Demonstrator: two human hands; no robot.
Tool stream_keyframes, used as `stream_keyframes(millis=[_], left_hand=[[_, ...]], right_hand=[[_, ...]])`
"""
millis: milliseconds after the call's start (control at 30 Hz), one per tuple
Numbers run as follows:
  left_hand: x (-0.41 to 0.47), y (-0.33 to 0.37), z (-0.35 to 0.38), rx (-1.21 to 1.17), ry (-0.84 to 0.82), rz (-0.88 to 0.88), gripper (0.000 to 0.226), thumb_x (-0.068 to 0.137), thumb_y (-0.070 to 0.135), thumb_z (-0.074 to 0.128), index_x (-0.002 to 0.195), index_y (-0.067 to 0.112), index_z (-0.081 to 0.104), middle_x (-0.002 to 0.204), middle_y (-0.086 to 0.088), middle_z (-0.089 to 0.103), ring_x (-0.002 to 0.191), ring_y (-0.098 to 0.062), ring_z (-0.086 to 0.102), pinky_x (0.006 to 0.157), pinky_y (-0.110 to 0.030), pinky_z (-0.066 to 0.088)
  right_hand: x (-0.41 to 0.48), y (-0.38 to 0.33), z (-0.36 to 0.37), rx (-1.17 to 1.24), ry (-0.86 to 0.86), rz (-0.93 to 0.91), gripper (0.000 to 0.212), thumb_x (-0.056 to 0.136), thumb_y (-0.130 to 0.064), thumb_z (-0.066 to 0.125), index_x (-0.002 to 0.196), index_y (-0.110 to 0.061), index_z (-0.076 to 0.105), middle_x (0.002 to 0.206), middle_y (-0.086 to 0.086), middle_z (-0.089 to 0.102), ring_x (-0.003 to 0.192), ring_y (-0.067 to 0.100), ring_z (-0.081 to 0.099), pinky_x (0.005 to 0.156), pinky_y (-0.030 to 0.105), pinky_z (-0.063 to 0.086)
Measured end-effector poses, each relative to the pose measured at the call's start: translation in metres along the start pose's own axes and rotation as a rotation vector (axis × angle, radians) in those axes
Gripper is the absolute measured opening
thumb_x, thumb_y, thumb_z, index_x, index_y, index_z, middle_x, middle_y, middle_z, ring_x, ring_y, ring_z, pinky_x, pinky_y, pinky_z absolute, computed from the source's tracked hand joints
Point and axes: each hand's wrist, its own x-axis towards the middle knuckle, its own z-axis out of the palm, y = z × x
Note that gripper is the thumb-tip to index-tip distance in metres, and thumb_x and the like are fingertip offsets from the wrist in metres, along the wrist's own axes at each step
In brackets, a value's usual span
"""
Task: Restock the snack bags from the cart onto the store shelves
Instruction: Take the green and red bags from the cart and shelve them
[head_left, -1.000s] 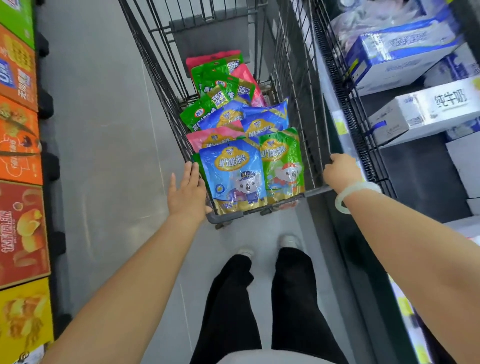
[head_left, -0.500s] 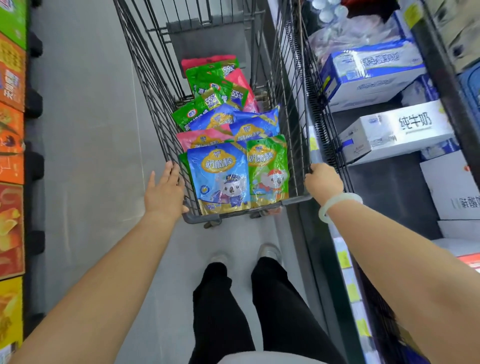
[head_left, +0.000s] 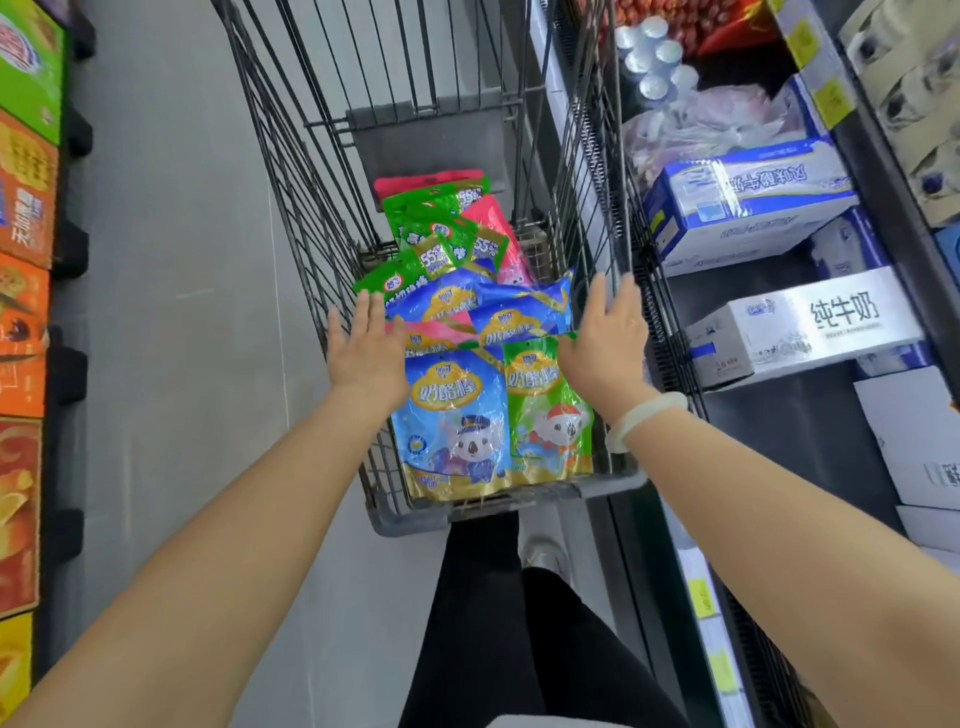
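Over cart (head_left: 396, 521): left hand (head_left: 363, 353), right hand (head_left: 605, 345) spread; lower snack bags (head_left: 441, 331) half-buried.

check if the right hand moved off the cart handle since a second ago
Yes: the right hand left the cart handle and went forward, over the snack bags.

Plastic snack bags (head_left: 452, 415) lie piled in the wire-mesh cart (head_left: 291, 182); metal store shelves (head_left: 779, 441) holding cardboard milk cases (head_left: 800, 322) stand right, printed cartons (head_left: 26, 208) left
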Motion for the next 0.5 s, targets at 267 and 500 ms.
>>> stream_keyframes(millis=[267,500], left_hand=[[0.130,-0.023,-0.022,-0.336,-0.068,0.064,0.071,0.091,0.028,0.056,0.149,0.015,0.018,0.159,-0.012,0.010,0.149,-0.028,0.006,0.120,-0.048,0.015],[0.216,-0.015,0.001,-0.927,-0.136,-0.107,0.065,0.083,-0.005,0.038,0.144,0.018,0.035,0.145,-0.014,0.044,0.128,-0.032,0.049,0.103,-0.043,0.044]], right_hand=[[0.103,-0.067,-0.003,-0.086,-0.081,-0.281,0.069,0.091,-0.015,0.047,0.150,-0.011,0.011,0.159,0.016,0.001,0.148,0.031,0.006,0.117,0.044,0.013],[0.167,-0.072,0.025,-0.016,-0.224,-0.203,0.061,0.090,-0.016,0.050,0.146,-0.013,0.026,0.153,0.016,0.021,0.141,0.033,0.023,0.112,0.046,0.024]])
